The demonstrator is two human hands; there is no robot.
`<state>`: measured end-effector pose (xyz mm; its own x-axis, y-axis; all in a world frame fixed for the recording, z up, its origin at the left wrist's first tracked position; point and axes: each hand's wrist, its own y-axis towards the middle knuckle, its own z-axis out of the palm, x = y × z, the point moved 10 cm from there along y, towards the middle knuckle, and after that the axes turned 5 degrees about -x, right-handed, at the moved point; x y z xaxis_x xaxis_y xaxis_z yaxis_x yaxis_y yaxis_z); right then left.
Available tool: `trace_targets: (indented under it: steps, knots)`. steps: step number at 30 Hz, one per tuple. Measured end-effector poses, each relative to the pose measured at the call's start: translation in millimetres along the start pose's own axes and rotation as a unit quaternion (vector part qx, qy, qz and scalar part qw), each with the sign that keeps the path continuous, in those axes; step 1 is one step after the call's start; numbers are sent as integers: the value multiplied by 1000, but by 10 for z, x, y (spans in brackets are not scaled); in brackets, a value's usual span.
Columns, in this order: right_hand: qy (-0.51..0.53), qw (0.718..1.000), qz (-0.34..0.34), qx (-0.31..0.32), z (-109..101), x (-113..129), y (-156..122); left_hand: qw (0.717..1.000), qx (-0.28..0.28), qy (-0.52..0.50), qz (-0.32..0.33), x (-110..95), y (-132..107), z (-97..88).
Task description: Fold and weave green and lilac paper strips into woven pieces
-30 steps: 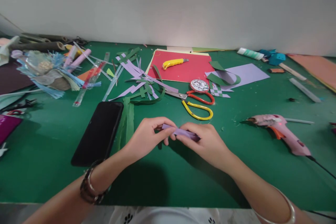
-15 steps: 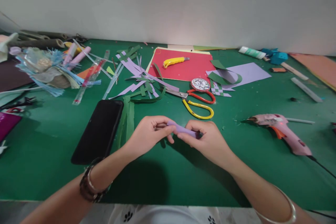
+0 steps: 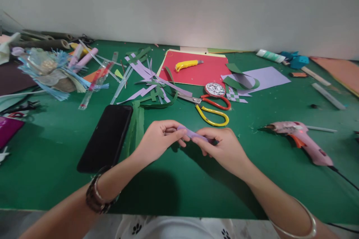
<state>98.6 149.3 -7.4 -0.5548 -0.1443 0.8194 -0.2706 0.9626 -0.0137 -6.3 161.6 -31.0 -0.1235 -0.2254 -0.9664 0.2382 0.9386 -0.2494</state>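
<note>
Over the green table (image 3: 179, 190), near its front edge, both my hands pinch one folded lilac paper strip (image 3: 193, 134). My left hand (image 3: 158, 140) grips the strip's left end with thumb and curled fingers. My right hand (image 3: 224, 149) holds its right end, fingers closed over it. The strip runs between the two hands, slightly slanted down to the right. A black phone (image 3: 108, 136) lies face down just left of my left hand, beside some green paper strips (image 3: 136, 123).
Red-and-yellow scissors (image 3: 209, 108) lie just beyond my hands. A pink glue gun (image 3: 300, 140) rests at right with its cord. Farther back are red paper (image 3: 196, 71) with a yellow cutter (image 3: 186, 65), lilac paper (image 3: 265, 76), loose strips (image 3: 148, 82) and a clutter of craft supplies (image 3: 50, 74) at left.
My hands have shifted the lilac strip slightly, the fingers working along it. The view has tilted a little. Nothing else on the table has moved.
</note>
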Motion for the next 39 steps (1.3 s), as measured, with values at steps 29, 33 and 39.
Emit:
trace_targets:
  steps: [29, 33, 39]
  knots:
    - [2, 1000, 21, 15, -53, -53, 6, 991, -109, -10, 82, -162, -29, -222]
    - [14, 999, 20, 40, -42, -37, -1, 988, -121, -14, 90, -160, -17, -272]
    - [53, 996, 35, 60, -5, -52, -14, 988, -127, -19, 81, -123, 1, -306]
